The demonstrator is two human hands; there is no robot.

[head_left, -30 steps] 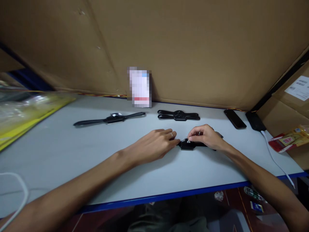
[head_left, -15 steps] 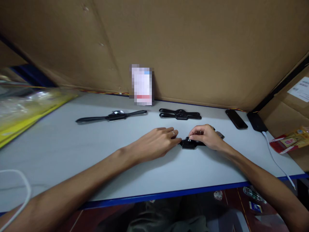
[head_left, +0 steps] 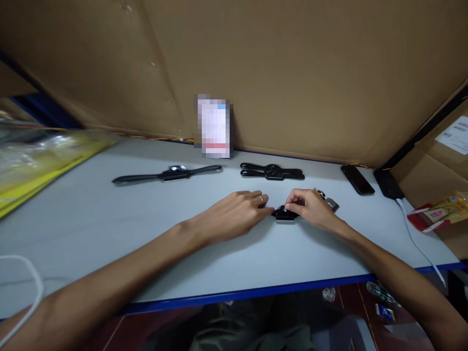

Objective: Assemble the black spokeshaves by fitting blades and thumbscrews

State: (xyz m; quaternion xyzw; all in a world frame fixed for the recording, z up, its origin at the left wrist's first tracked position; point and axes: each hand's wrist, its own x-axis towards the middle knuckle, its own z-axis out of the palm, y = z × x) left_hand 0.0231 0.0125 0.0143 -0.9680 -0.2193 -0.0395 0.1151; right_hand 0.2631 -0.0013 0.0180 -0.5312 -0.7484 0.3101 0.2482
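Black watch [head_left: 284, 214] flat on table [head_left: 109, 229], between both hands, right hand [head_left: 310, 208] grip pinching its case, left hand [head_left: 237, 214] fingertips touching

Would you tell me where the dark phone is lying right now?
The dark phone lies at the table's far right, between the folded black watch and the black charger.

Grey table [head_left: 109, 234], blue-edged, is carrying three black watches: far left [head_left: 166, 174], far centre [head_left: 272, 171], centre [head_left: 284, 213]; phone [head_left: 357, 180] lying far right, white cable [head_left: 417, 239] trailing right.
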